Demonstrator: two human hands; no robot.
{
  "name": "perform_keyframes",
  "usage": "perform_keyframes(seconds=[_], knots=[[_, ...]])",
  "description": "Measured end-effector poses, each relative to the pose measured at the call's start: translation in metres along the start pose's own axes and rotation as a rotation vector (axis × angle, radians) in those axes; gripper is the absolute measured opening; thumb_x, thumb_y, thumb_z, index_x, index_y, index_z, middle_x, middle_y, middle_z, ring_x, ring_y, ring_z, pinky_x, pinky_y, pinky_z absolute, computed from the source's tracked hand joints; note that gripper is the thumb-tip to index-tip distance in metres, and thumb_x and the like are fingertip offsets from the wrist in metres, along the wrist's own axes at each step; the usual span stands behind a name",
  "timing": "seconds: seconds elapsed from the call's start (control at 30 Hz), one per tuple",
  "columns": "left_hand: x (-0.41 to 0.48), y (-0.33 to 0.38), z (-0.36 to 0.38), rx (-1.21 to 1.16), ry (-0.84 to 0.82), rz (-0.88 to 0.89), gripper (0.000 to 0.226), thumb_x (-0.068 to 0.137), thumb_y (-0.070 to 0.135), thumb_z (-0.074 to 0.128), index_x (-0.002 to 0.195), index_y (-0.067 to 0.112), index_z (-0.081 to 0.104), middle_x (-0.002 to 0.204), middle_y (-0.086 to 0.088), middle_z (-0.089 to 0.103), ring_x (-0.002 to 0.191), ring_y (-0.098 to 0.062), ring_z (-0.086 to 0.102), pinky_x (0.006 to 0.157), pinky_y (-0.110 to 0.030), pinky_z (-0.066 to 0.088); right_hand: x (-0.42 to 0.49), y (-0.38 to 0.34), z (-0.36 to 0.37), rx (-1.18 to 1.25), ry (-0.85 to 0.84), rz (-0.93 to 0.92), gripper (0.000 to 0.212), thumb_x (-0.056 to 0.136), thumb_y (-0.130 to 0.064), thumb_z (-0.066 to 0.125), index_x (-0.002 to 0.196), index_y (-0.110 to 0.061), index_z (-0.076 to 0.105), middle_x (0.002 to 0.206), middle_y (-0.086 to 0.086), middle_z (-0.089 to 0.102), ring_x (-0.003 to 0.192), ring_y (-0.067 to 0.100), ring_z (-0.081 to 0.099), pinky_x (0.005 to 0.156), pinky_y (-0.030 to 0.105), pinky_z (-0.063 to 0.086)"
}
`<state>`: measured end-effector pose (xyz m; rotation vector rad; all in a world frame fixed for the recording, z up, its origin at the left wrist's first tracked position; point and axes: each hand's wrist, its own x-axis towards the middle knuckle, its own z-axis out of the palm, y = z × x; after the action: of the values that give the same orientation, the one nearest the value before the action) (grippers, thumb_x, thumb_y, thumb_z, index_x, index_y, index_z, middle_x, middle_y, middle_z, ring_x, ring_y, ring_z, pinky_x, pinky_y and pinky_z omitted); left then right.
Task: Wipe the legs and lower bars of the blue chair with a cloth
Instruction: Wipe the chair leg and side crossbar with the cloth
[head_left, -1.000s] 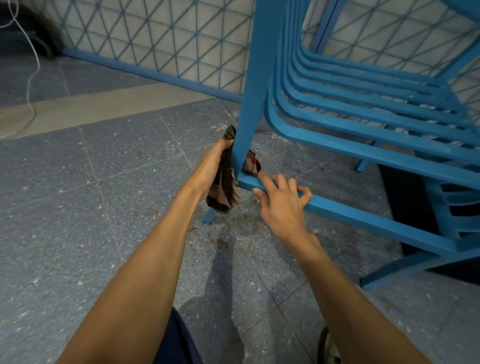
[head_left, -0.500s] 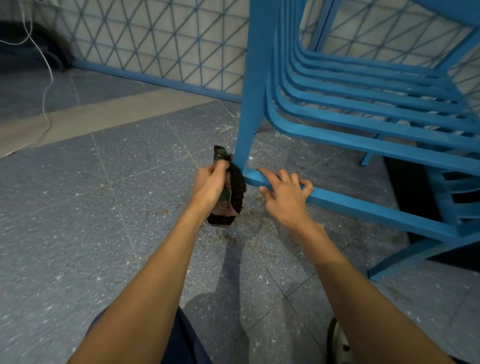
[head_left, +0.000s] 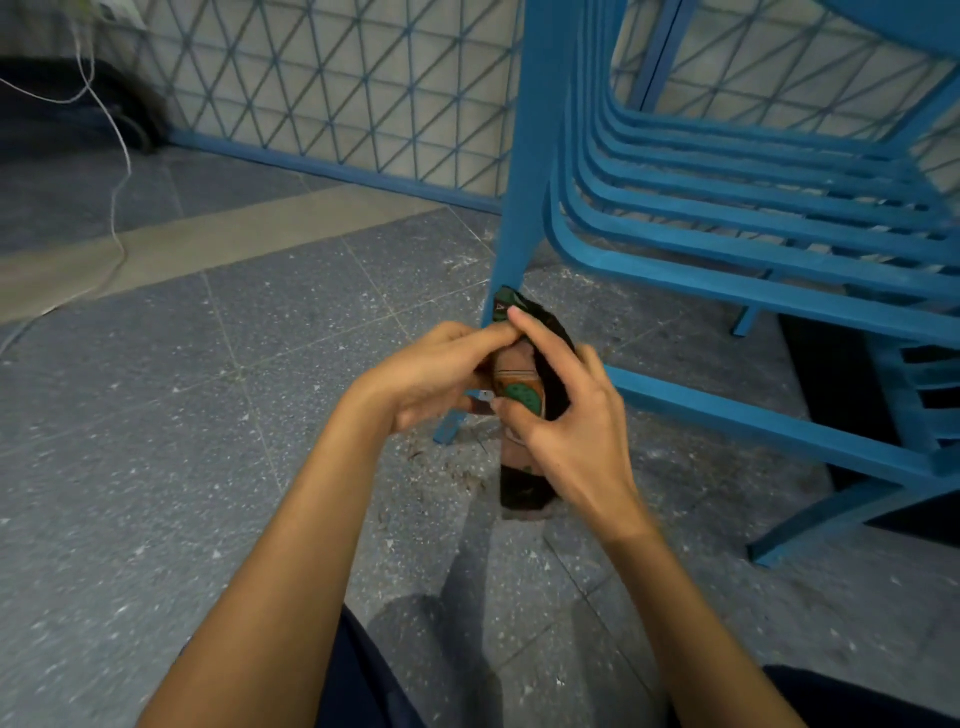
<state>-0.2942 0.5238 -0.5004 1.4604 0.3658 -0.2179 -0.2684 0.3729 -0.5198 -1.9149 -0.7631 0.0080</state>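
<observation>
Both of your hands are on the cloth (head_left: 522, 397) right now. Your left hand (head_left: 431, 374) pinches its upper edge with the fingers curled in, and your right hand (head_left: 569, 436) wraps around it from the other side, thumb pressed against the patterned face. The cloth is dark with a green and brown print, and its lower end hangs loose below your right palm. You hold it in front of the blue chair (head_left: 727, 244), low on the front leg (head_left: 524, 182), just where the lower bar (head_left: 753, 423) meets it. It may be brushing the leg, but your hands hide that spot. Grit (head_left: 457, 470) lies on the speckled floor (head_left: 208, 415) by the leg's foot.
</observation>
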Motion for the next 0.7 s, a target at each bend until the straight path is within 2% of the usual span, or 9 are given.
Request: perform_keyframes(seconds=[0.1, 0.17, 0.23, 0.3, 0.37, 0.43, 0.53, 0.63, 0.7], knots=[[0.005, 0.003, -0.014, 0.238, 0.221, 0.071, 0.04, 0.092, 0.048, 0.051, 0.097, 0.014, 0.071, 0.092, 0.001, 0.074, 0.088, -0.009, 0.069, 0.08, -0.032, 0.05, 0.013, 0.001, -0.004, -0.192, 0.165, 0.104, 0.068, 0.075, -0.004, 0.068, 0.135, -0.032, 0.051, 0.118, -0.001, 0.054, 0.092, 0.0, 0.051, 0.087, 0.008, 0.04], [0.012, 0.001, -0.024, 0.175, 0.424, 0.163, 0.036, 0.096, 0.038, 0.05, 0.093, 0.008, 0.07, 0.087, -0.002, 0.073, 0.078, -0.01, 0.067, 0.063, -0.017, 0.049, 0.025, 0.009, -0.005, -0.24, 0.313, 0.287, 0.061, 0.079, -0.012, 0.068, 0.137, -0.019, 0.05, 0.127, 0.005, 0.053, 0.103, 0.013, 0.052, 0.095, 0.019, 0.039], [0.024, -0.007, -0.031, 0.203, 0.535, 0.211, 0.023, 0.097, 0.025, 0.05, 0.093, 0.013, 0.069, 0.091, 0.0, 0.07, 0.078, -0.013, 0.063, 0.056, -0.014, 0.044, 0.038, 0.021, 0.003, -0.27, 0.28, 0.374, 0.048, 0.082, -0.018, 0.067, 0.127, -0.008, 0.055, 0.133, 0.011, 0.05, 0.115, 0.026, 0.053, 0.103, 0.027, 0.038], [0.033, -0.016, -0.032, 0.214, 0.491, 0.183, 0.019, 0.096, 0.018, 0.05, 0.104, 0.016, 0.067, 0.099, 0.001, 0.068, 0.079, -0.012, 0.06, 0.058, -0.015, 0.044, 0.045, 0.029, 0.03, -0.271, 0.144, 0.379, 0.044, 0.084, -0.02, 0.067, 0.124, -0.007, 0.054, 0.133, 0.011, 0.049, 0.116, 0.029, 0.053, 0.097, 0.023, 0.037], [0.039, -0.022, -0.025, 0.177, 0.414, 0.154, 0.026, 0.097, 0.014, 0.047, 0.117, 0.016, 0.063, 0.106, -0.002, 0.065, 0.081, -0.011, 0.058, 0.059, -0.017, 0.043, 0.043, 0.03, 0.059, -0.23, 0.08, 0.338, 0.061, 0.087, -0.018, 0.064, 0.14, -0.004, 0.039, 0.147, 0.014, 0.036, 0.131, 0.031, 0.041, 0.103, 0.02, 0.026], [0.043, -0.026, -0.02, 0.178, 0.394, 0.178, 0.03, 0.098, 0.008, 0.045, 0.122, 0.013, 0.061, 0.107, 0.0, 0.062, 0.086, -0.008, 0.055, 0.055, -0.008, 0.043, 0.034, 0.029, 0.071, -0.206, 0.11, 0.315, 0.072, 0.089, -0.015, 0.062, 0.148, -0.002, 0.023, 0.156, 0.016, 0.018, 0.142, 0.031, 0.024, 0.108, 0.016, 0.013], [0.049, -0.03, -0.02, 0.181, 0.378, 0.201, 0.035, 0.096, 0.001, 0.044, 0.125, 0.011, 0.06, 0.113, 0.0, 0.065, 0.093, -0.009, 0.057, 0.056, -0.002, 0.043, 0.013, 0.042, 0.062, -0.316, 0.02, 0.175, 0.073, 0.09, -0.009, 0.06, 0.15, -0.003, 0.019, 0.159, 0.014, 0.009, 0.144, 0.029, 0.021, 0.105, 0.008, 0.005], [0.054, -0.034, -0.023, 0.2, 0.392, 0.213, 0.038, 0.092, -0.005, 0.045, 0.123, 0.01, 0.062, 0.117, -0.005, 0.066, 0.093, -0.01, 0.058, 0.057, -0.004, 0.044, 0.003, 0.045, 0.036, -0.433, -0.116, 0.077, 0.07, 0.085, -0.006, 0.064, 0.147, -0.009, 0.032, 0.156, 0.01, 0.025, 0.139, 0.024, 0.034, 0.108, 0.015, 0.014], [0.055, -0.035, -0.026, 0.169, 0.409, 0.214, 0.037, 0.092, -0.007, 0.044, 0.121, 0.009, 0.063, 0.115, -0.006, 0.065, 0.087, -0.008, 0.056, 0.054, -0.002, 0.042, 0.013, 0.037, 0.017, -0.357, -0.041, 0.103, 0.063, 0.081, -0.008, 0.067, 0.14, -0.01, 0.045, 0.141, 0.01, 0.05, 0.12, 0.02, 0.054, 0.105, 0.011, 0.029]])
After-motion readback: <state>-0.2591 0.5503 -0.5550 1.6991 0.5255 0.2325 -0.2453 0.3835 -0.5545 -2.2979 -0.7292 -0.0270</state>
